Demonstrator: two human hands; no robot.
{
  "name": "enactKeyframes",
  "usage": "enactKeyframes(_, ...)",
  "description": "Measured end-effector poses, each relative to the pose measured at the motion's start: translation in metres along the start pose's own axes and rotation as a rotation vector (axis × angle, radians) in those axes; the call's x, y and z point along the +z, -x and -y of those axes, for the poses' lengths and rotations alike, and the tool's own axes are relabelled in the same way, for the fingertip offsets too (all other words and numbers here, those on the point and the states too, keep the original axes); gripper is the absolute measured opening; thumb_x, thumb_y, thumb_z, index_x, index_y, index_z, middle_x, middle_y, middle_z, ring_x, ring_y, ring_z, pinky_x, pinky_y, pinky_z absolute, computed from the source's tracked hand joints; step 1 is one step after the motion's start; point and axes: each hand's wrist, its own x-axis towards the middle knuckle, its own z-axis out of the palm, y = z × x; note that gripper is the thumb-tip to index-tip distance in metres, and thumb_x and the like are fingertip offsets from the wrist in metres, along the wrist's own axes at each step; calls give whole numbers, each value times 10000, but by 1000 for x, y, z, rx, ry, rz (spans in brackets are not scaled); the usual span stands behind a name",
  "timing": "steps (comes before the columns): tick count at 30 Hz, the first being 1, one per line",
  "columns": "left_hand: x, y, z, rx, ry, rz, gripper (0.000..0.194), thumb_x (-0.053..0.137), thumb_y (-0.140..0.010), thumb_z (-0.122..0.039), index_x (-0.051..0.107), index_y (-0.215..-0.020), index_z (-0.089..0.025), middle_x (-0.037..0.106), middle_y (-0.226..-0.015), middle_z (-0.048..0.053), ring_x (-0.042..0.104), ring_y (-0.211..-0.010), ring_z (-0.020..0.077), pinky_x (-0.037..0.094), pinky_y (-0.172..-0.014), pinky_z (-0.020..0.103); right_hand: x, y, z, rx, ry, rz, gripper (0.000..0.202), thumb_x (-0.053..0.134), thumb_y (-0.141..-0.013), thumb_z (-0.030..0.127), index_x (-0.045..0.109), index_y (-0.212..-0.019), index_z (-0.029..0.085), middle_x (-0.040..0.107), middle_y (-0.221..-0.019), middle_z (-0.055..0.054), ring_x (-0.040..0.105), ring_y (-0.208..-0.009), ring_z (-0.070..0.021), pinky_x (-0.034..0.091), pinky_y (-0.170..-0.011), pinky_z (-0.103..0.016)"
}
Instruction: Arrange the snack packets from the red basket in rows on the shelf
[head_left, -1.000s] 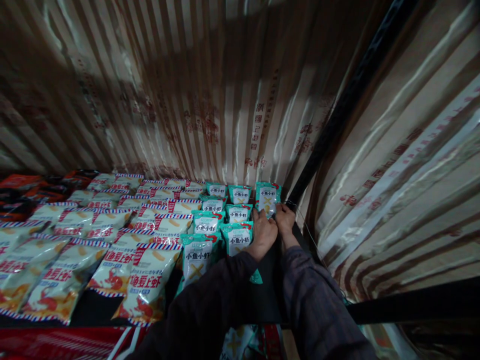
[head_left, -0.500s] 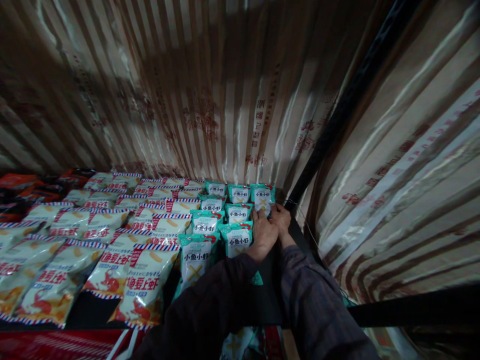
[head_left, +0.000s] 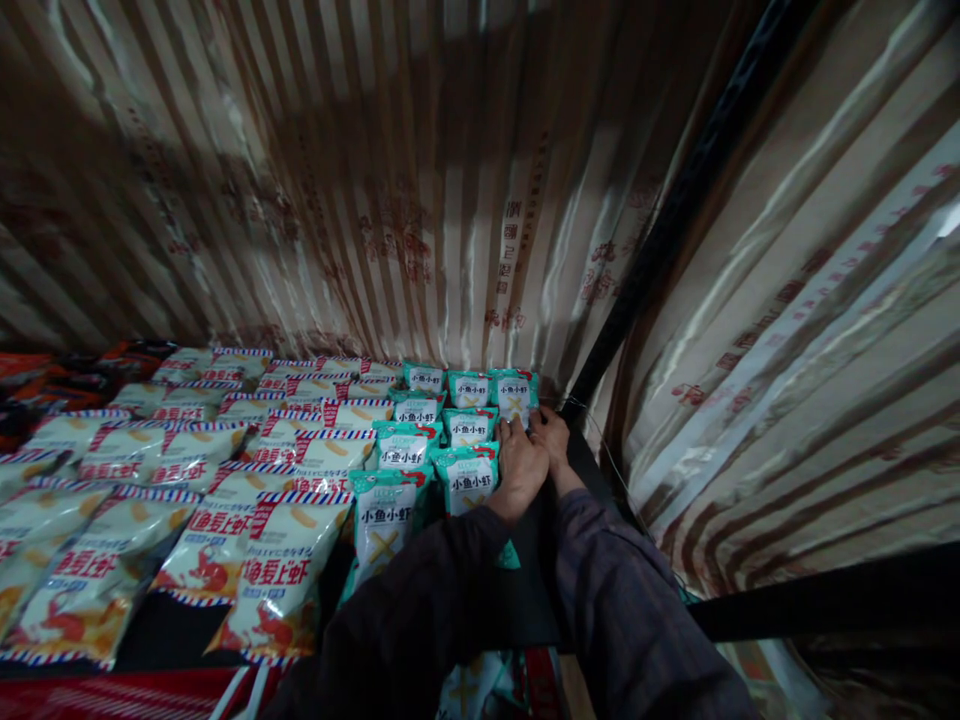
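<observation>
Teal and white snack bags stand in rows on a black shelf (head_left: 529, 600). At the back right is one teal bag (head_left: 514, 392), its lower part between my two hands. My left hand (head_left: 521, 465) has its fingers against the bag's lower left side, beside the front teal bag (head_left: 466, 482). On the bag's right lower edge, my right hand (head_left: 551, 438) is closed with bent fingers. Both hands hold this back bag near its base; the fingertips are partly hidden.
White bags with striped edges (head_left: 274, 570) fill the shelf's left side, with dark orange bags (head_left: 56, 385) beyond. Striped sheeting (head_left: 420, 180) hangs behind. A black post (head_left: 637, 270) slants up at the right, with a thin wire near its foot.
The view has shifted slightly, so the shelf and bags sit a little further left. Both hands remain at the same back teal bag.
</observation>
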Motion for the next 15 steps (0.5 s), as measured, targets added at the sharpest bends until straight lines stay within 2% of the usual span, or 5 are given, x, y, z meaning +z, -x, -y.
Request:
enactKeyframes(8,4,-3,4,1,25,-55,472,445,-851,-130,525,-1314,-93,453,-1454,216,361,-1399,318,284,-1153,508,1,1,2,-21,-16,16,301,491,-846,316,733,-977,195,751,-941,-81,671,-881,-214,495,-798,-283)
enactKeyframes(12,5,-4,6,-7,17,-73,462,456,-847,-137,545,-1300,-123,484,-1438,195,391,-1376,323,310,-1136,519,3,2,1,-27,-32,8,322,485,-856,308,707,-1057,192,750,-952,-84,671,-879,-214,504,-811,-296)
enactKeyframes(15,6,-5,9,78,-4,-79,436,440,-850,-114,590,-1257,-156,550,-1379,162,417,-1358,307,311,-1140,503,4,3,-1,-32,-34,-11,366,497,-847,301,666,-1145,170,727,-1054,-116,659,-980,-234,492,-879,-325)
